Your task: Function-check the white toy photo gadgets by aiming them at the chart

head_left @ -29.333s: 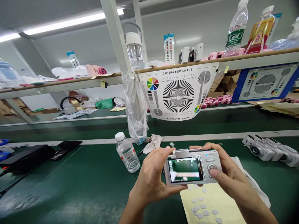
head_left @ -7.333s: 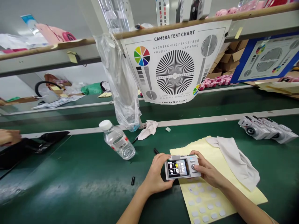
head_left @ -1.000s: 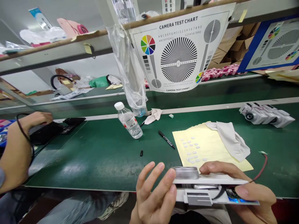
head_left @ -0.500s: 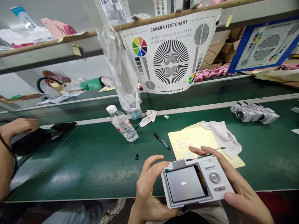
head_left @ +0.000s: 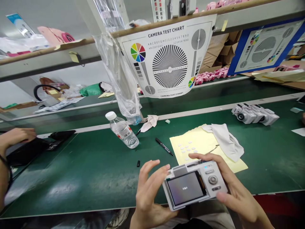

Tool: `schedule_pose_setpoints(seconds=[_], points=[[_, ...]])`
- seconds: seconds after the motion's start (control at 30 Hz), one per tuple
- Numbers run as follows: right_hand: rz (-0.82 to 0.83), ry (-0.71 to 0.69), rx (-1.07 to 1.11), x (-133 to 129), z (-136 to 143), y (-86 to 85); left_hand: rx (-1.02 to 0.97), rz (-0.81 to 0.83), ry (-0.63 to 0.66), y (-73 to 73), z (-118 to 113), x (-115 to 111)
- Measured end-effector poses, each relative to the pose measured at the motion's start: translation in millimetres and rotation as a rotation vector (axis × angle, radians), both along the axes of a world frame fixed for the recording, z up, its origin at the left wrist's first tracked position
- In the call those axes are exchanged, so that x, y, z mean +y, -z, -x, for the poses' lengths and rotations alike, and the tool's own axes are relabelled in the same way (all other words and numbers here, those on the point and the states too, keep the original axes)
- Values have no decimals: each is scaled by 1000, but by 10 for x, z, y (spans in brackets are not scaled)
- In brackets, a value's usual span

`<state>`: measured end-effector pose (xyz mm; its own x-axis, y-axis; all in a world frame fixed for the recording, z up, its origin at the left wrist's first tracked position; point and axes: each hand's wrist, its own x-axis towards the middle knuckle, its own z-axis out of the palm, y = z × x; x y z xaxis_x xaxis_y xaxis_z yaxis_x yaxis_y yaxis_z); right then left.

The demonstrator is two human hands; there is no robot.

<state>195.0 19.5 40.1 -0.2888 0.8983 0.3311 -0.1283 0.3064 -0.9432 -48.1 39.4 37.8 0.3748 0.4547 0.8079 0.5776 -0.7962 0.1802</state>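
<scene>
A white digital camera (head_left: 195, 185) is held over the table's front edge, its back turned towards me. Its lit screen carries a short line of small text, and a blue light glows above the buttons. My right hand (head_left: 234, 192) grips the camera's right end, index finger along the top and thumb by the lower button. At the left end, my left hand (head_left: 149, 194) has its fingers at the upper corner and its thumb under the bottom edge. Beyond the camera lies a yellow sheet (head_left: 181, 143) with several small white pieces and a white cloth (head_left: 227, 143).
A water bottle (head_left: 122, 130), a black marker (head_left: 164, 146) and its cap (head_left: 138, 163) are on the green table (head_left: 95, 171). Several white cameras (head_left: 254, 114) stand at right. A test chart (head_left: 169, 60) hangs ahead. Another person's hand (head_left: 20, 136) is at far left.
The camera and both my hands have shifted slightly left, and the camera tilts more. The screen looks dimmer. My view has turned a little, and part of another person shows at the right edge.
</scene>
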Motion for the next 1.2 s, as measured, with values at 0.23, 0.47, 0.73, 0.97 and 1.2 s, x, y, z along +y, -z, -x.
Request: schedule_pose_setpoints(seconds=[0.23, 0.47, 0.73, 0.97, 1.2], points=[[81, -99, 91, 8, 24, 15, -198, 250, 36, 81, -28, 60], [60, 77, 88, 73, 113, 146, -278, 320, 3, 109, -94, 44], [155, 97, 71, 198, 85, 203, -388, 560, -14, 174, -164, 22], [265, 65, 229, 452, 100, 502, -365, 585, -123, 281, -182, 118], [422, 148, 440, 542, 270, 547, -466, 691, -263, 633, -220, 175]])
